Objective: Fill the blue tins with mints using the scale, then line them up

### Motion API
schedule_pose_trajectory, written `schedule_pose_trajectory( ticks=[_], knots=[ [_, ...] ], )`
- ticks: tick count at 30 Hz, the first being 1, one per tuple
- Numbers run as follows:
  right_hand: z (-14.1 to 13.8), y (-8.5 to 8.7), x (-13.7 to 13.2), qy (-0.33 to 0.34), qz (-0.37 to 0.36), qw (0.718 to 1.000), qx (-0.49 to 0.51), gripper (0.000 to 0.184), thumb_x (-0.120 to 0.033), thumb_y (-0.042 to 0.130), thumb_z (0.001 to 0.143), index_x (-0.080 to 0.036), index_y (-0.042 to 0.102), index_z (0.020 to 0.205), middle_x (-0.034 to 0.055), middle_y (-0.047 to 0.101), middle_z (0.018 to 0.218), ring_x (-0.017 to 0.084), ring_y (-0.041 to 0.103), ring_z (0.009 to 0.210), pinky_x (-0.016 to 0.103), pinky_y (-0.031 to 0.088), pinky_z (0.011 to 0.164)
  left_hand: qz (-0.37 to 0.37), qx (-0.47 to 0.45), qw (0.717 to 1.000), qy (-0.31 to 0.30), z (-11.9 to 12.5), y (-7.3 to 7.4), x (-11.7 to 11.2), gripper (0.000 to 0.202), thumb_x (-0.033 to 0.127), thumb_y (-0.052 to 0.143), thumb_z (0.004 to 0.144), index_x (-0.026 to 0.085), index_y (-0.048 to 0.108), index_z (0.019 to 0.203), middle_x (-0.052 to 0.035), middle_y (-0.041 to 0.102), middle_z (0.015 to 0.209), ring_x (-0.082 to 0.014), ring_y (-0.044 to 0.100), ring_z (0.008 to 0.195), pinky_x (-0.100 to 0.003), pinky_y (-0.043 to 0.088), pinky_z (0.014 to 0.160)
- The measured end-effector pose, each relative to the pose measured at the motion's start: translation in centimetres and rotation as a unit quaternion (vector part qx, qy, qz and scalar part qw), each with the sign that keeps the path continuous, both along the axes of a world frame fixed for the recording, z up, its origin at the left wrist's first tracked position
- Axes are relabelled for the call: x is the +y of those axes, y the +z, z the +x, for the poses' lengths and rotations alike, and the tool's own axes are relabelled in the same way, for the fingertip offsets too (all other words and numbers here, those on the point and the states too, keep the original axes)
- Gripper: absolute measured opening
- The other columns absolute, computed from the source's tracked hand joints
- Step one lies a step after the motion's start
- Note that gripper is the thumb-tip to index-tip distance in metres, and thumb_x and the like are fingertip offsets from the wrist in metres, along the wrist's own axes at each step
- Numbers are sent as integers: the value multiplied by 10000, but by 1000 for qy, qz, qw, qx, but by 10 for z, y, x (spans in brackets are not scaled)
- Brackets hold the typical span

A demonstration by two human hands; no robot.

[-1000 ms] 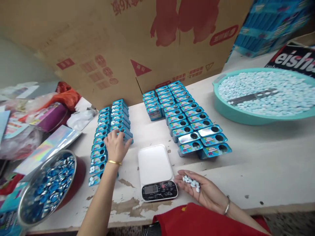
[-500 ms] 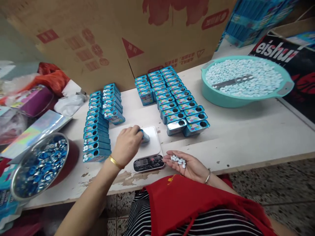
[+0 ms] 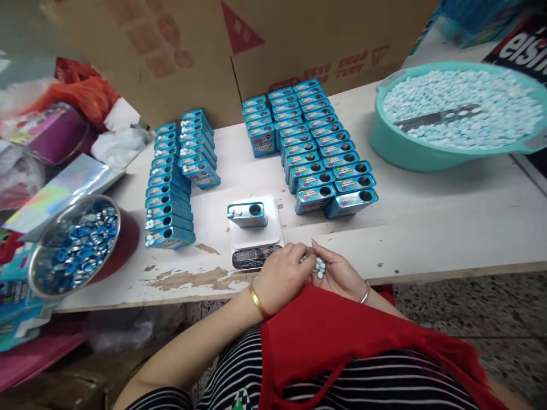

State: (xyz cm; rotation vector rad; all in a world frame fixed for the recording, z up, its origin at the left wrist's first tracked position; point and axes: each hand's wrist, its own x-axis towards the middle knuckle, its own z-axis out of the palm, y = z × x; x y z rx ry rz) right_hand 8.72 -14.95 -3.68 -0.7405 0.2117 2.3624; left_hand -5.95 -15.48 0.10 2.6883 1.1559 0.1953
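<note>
My right hand (image 3: 342, 274) lay cupped, palm up, just below the centre of the frame, holding a few pale tablets (image 3: 320, 267). My left hand (image 3: 284, 276) bent over them, fingertips at that palm; I could not tell whether they had gripped any. Up and to the left, a blue tin (image 3: 248, 216) stood upright on the white scale (image 3: 256, 237), its round hole uncapped. More blue tins (image 3: 168, 201) stood in two rows left of centre, and a larger group (image 3: 310, 181) stood right of centre. The teal basin (image 3: 410, 151), full of tablets, sat at upper right; a metal bowl (image 3: 128, 239) of blue caps (image 3: 88, 242) sat at left.
</note>
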Motion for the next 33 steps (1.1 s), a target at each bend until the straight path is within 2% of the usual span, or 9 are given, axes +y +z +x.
schedule_pose_trajectory(
  ticks=[2,5,15,19,22,24,26,28,33],
  knots=[
    [0,3,-1,8,-12,1000,-9,176,-245,540,899,-141,605,773,49,725,825,172,699,853,300,534,845,-8,-12,1000,13,5,-14,-5,133,194,449,919,157,545,1004,-68,558,946,-169,509,809,-288,461,679],
    [-1,4,-1,13,-17,999,-25,115,-190,562,877,-145,607,780,41,725,839,174,690,907,305,526,871,-14,-32,999,25,3,-22,-6,126,182,427,923,160,550,933,-63,549,915,-166,506,809,-272,457,672],
    [-5,-5,0,-21,-41,996,-82,159,-122,508,895,-131,643,811,12,714,785,109,680,739,216,537,781,-4,-81,996,33,-1,-30,-5,221,225,360,940,138,557,888,-76,568,869,-172,520,783,-288,468,672],
    [-8,-4,3,2,-24,998,-59,151,-136,511,893,-120,650,836,36,726,811,109,683,693,221,547,754,20,-173,985,13,-16,-19,-1,181,224,417,935,149,551,1031,-77,606,956,-162,552,857,-287,485,733],
    [-13,-3,6,28,-9,999,-43,188,-166,482,908,-91,655,916,89,734,861,140,709,793,251,547,824,128,-244,955,111,-44,-5,4,279,218,537,889,195,519,1166,-75,605,1031,-172,553,923,-316,472,794],
    [-16,-2,9,36,1,999,-41,212,-180,485,907,-71,645,993,141,723,988,176,697,946,280,523,907,207,-225,924,230,-65,0,7,357,233,567,874,230,508,1227,-92,583,1113,-212,535,1025,-389,433,889],
    [-18,-1,12,40,4,998,-39,231,-187,495,903,-60,631,1041,173,694,1093,198,665,1045,291,497,959,239,-166,906,309,-84,-1,11,411,293,540,892,255,475,1296,-118,524,1257,-267,475,1172,-467,360,981],
    [-21,1,15,40,4,998,-39,242,-191,498,903,-55,623,1060,183,680,1130,210,650,1078,296,488,975,237,-114,907,329,-96,-6,15,454,364,501,909,268,432,1347,-127,445,1374,-301,395,1281,-508,307,1025],
    [-26,4,20,49,9,998,-45,258,-202,477,915,-55,610,1080,192,678,1133,222,644,1089,309,497,965,210,-85,932,284,-98,-16,22,500,421,481,910,242,403,1371,-137,364,1466,-311,277,1386,-541,236,1083]
  ],
)
